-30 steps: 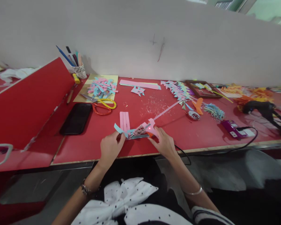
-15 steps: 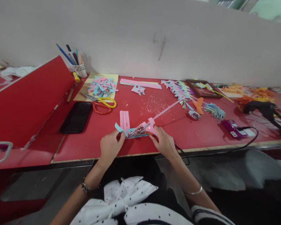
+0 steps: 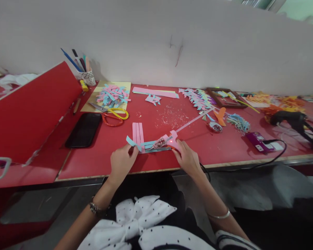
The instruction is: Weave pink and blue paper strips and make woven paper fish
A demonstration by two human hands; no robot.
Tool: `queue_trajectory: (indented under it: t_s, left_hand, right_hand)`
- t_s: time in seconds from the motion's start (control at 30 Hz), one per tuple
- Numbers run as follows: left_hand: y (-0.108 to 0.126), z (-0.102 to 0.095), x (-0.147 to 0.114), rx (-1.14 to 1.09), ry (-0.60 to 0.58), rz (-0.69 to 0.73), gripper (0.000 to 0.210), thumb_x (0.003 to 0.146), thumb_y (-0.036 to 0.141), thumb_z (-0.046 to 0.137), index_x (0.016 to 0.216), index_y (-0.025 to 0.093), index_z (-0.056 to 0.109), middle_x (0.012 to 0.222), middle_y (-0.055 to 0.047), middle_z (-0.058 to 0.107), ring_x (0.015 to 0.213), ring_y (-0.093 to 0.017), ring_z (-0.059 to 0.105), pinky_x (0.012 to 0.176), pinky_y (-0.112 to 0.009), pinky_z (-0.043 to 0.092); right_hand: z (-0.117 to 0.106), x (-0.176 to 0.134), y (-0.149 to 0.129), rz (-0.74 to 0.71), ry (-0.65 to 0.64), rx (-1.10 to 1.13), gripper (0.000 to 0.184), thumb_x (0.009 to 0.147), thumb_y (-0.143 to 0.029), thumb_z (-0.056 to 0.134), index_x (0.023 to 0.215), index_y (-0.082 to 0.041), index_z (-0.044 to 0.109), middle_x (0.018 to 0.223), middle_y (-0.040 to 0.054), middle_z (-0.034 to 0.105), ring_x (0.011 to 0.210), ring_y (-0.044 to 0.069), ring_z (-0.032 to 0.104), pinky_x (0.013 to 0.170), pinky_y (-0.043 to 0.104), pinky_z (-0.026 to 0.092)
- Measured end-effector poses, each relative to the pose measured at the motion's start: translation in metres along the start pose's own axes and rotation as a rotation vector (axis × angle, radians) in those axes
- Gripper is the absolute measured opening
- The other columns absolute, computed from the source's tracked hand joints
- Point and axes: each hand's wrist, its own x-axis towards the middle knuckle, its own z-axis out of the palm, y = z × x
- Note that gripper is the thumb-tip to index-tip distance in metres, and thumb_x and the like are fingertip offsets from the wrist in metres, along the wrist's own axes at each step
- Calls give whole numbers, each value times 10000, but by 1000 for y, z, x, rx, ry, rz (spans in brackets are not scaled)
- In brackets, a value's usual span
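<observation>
A pink hot glue gun [image 3: 172,140] is gripped in my right hand [image 3: 188,158], its nozzle pointing left over the paper strips. A long pale glue stick [image 3: 195,119] sticks out of its back. My left hand [image 3: 122,159] pinches the blue paper strip [image 3: 132,141] near its curled end. Pink paper strips [image 3: 137,132] stand upright from me, crossed at their lower ends by blue strips [image 3: 149,144] running to the right. The nozzle tip lies close above the blue strips; I cannot tell whether it touches them.
Scissors [image 3: 114,116] and a black phone [image 3: 83,130] lie to the left, beside a red board [image 3: 33,114]. Cut paper pieces [image 3: 113,95] are heaped behind. A purple power adapter [image 3: 257,141], its cord, and an orange paper shape [image 3: 220,116] sit to the right.
My right hand has drawn the glue gun slightly to the right, so its nozzle is farther from my left hand. My left hand keeps its pinch on the blue strip.
</observation>
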Motion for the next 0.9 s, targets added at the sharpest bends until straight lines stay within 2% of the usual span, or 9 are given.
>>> queue_trajectory:
  t_s: [0.27,0.57,0.9]
  left_hand:
    - [-1,2,1,-14,28,11,290,781,323,417,748,156,652,574,-55,609,514,-151,512,484,-230,214]
    - [-2,2,1,-43,42,13,285,778,318,424,713,160,652,562,-55,611,518,-158,523,484,-228,217]
    - [-1,2,1,-11,22,8,282,778,319,427,720,153,648,581,-66,620,539,-169,536,485,-229,226]
  right_hand:
    - [-5,-4,8,50,-27,-40,359,840,-286,358,1119,-124,514,985,141,602,778,211,606,558,270,472]
    - [-9,-9,19,83,44,-69,340,840,-283,337,1097,-161,523,933,113,617,762,206,599,560,272,466]
    - [-16,-16,31,139,51,-104,325,840,-271,340,1090,-170,523,955,107,618,754,202,604,556,274,465]
